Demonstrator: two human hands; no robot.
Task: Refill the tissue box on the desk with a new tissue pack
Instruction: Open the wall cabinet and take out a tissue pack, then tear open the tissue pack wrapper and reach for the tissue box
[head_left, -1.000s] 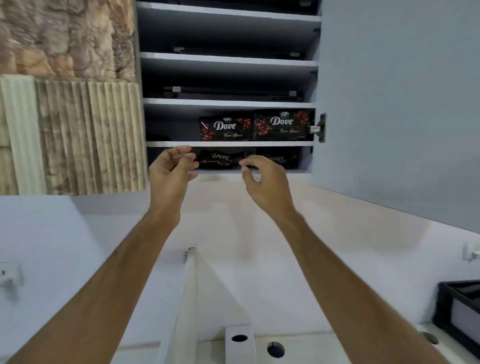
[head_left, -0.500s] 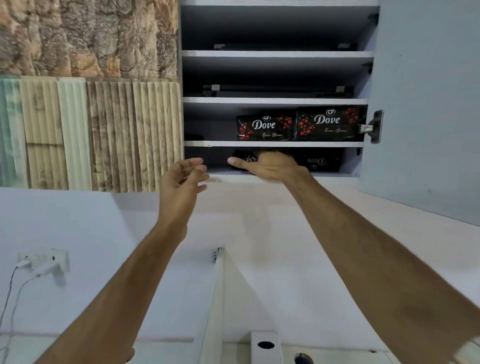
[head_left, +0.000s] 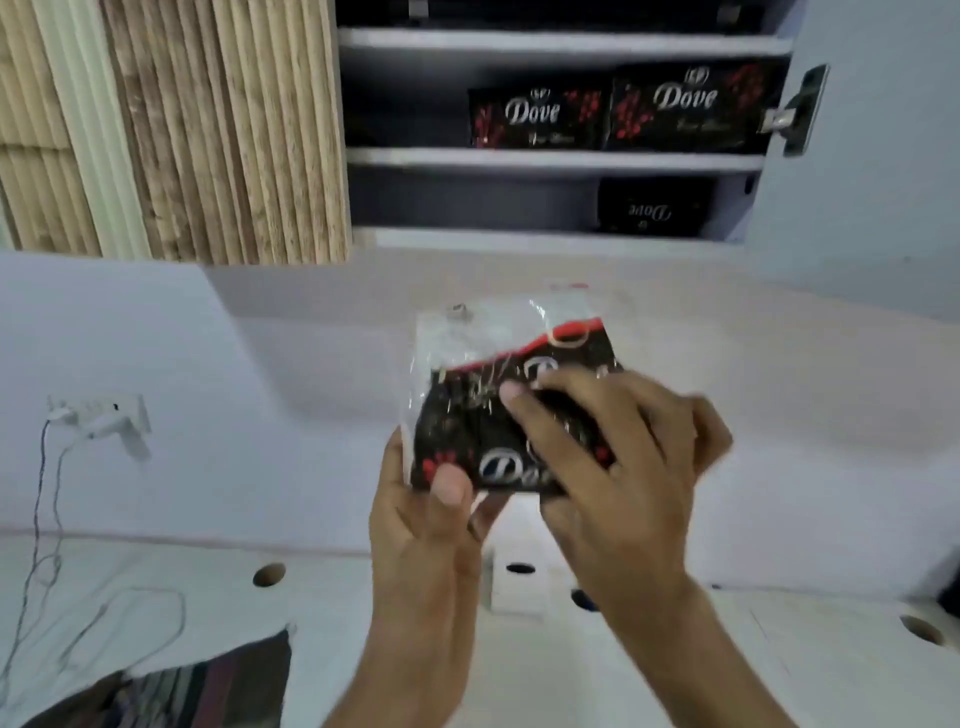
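Both hands grip the new tissue pack (head_left: 498, 426) in the air above the desk (head_left: 363, 623): the left hand (head_left: 426, 525) pinches its lower left corner, the right hand (head_left: 618, 467) clamps over its front. Beyond, more packs (head_left: 613, 111) sit in the open cabinet (head_left: 561, 156). Fetching looks done; opening the pack and filling the box remain. No tissue box is clearly visible.

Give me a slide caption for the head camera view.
Both hands hold a tissue pack below the open cabinet.
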